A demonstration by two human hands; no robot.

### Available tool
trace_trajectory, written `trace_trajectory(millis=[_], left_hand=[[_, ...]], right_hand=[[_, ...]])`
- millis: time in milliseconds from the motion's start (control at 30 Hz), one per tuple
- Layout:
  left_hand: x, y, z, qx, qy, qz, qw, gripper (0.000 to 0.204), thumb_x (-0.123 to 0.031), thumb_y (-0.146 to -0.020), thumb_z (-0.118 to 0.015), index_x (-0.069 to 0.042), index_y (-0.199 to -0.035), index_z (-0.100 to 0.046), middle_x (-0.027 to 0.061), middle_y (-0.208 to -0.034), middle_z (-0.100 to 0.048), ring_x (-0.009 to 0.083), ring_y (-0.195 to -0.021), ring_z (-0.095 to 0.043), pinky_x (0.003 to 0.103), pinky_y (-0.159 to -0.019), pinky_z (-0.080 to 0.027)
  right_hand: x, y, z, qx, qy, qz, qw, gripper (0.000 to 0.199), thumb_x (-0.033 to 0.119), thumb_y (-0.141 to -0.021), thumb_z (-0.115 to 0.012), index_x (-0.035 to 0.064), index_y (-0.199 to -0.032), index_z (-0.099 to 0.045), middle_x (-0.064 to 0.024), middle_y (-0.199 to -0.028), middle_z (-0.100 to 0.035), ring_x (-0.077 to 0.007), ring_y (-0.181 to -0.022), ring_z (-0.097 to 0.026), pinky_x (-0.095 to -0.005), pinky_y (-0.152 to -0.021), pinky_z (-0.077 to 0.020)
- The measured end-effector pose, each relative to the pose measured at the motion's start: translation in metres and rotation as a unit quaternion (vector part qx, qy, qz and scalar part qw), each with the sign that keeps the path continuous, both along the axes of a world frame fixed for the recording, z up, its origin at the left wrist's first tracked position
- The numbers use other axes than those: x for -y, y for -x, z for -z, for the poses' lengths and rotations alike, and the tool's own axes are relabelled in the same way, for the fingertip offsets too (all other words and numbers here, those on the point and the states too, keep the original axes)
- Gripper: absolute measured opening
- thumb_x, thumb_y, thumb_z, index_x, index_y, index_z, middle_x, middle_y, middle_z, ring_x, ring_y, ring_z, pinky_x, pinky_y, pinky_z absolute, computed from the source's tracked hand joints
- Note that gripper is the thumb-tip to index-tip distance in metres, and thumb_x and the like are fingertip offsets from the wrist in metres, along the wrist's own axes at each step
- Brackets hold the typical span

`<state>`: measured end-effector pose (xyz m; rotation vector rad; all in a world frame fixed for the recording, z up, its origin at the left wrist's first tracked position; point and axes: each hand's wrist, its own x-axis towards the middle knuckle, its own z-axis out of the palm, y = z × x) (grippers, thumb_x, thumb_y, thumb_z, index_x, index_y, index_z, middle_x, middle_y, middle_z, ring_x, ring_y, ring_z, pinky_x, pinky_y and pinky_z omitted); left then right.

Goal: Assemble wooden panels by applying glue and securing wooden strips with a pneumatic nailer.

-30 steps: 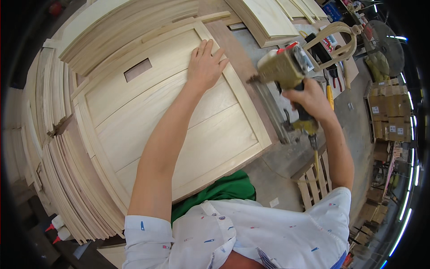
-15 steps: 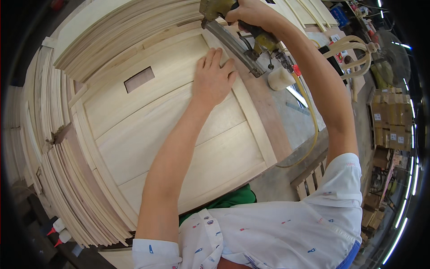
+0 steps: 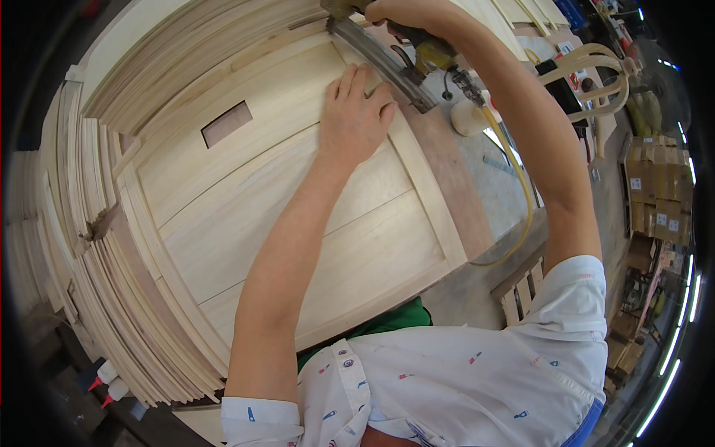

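Head view: left hand (image 3: 356, 119) lies flat, fingers spread, pressing the wooden panel (image 3: 283, 216). Just beyond it, right hand (image 3: 406, 13) grips the nail gun (image 3: 387, 56) closed-fisted, its nose on the frame's top corner. Likely fastening the frame; next shot needs steady alignment.

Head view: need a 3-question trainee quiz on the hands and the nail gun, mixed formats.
1. True or false: the left hand lies flat on the pale framed wooden panel.
2. The right hand grips: A) a glue bottle B) the yellow-green pneumatic nail gun C) a chair frame.
3. What colour is the hose trailing from the gun?

Key: 1 true; 2 B; 3 yellow.
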<state>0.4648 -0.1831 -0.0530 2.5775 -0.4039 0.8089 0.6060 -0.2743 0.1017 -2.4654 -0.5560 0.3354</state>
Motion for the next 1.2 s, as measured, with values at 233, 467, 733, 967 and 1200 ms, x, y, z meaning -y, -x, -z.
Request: trace_trajectory(millis=[233,467,733,967,1200], left_hand=[[0.006,-0.001,0.000,-0.008,-0.008,0.002,1.000,0.033,-0.032,-0.088,-0.062,-0.015,-0.115,-0.066,0.0172,-0.131,-0.054,0.0330,-0.126,-0.048,0.046,-0.102,-0.036],[-0.008,0.008,0.008,-0.028,-0.064,-0.005,0.998,0.036,-0.033,-0.094,-0.053,-0.012,-0.123,-0.062,0.0210,-0.136,-0.050,0.0362,-0.130,-0.044,0.047,-0.104,-0.035],[0.051,0.086,-0.011,-0.070,-0.022,0.200,0.977,0.030,-0.021,-0.093,-0.057,-0.010,-0.120,-0.062,0.0217,-0.136,-0.050,0.0412,-0.128,-0.045,0.049,-0.103,-0.035],[0.069,0.142,-0.013,-0.129,-0.065,0.252,0.957,0.032,-0.026,-0.095,-0.054,-0.016,-0.125,-0.058,0.0152,-0.138,-0.050,0.0392,-0.135,-0.037,0.049,-0.108,-0.028],[0.074,0.152,-0.011,-0.124,-0.074,0.238,0.960,0.032,-0.029,-0.098,-0.050,-0.019,-0.128,-0.057,0.0115,-0.139,-0.049,0.0374,-0.137,-0.034,0.048,-0.110,-0.025]], right_hand=[[0.048,0.046,-0.033,-0.030,-0.043,0.006,0.999,0.029,0.012,-0.077,-0.063,-0.0094,-0.096,-0.063,-0.0121,-0.071,-0.064,-0.0191,-0.058,-0.062,-0.0331,-0.054,-0.0503],[0.160,0.168,-0.018,-0.051,-0.034,0.070,0.996,0.030,0.019,-0.077,-0.068,-0.0079,-0.088,-0.060,-0.0076,-0.061,-0.061,-0.0133,-0.051,-0.060,-0.0286,-0.050,-0.0485],[0.253,0.282,-0.004,-0.112,-0.027,0.232,0.966,0.028,0.019,-0.075,-0.071,-0.0070,-0.080,-0.062,-0.0067,-0.057,-0.059,-0.0110,-0.048,-0.057,-0.0270,-0.046,-0.0446],[0.251,0.287,0.009,-0.122,-0.077,0.214,0.966,0.027,0.013,-0.079,-0.063,-0.0058,-0.098,-0.060,-0.0065,-0.072,-0.061,-0.0118,-0.056,-0.058,-0.0279,-0.050,-0.0474],[0.242,0.304,-0.002,-0.056,-0.019,0.200,0.978,0.025,0.016,-0.076,-0.063,-0.0083,-0.084,-0.062,-0.0104,-0.064,-0.061,-0.0159,-0.055,-0.060,-0.0312,-0.051,-0.0485]])
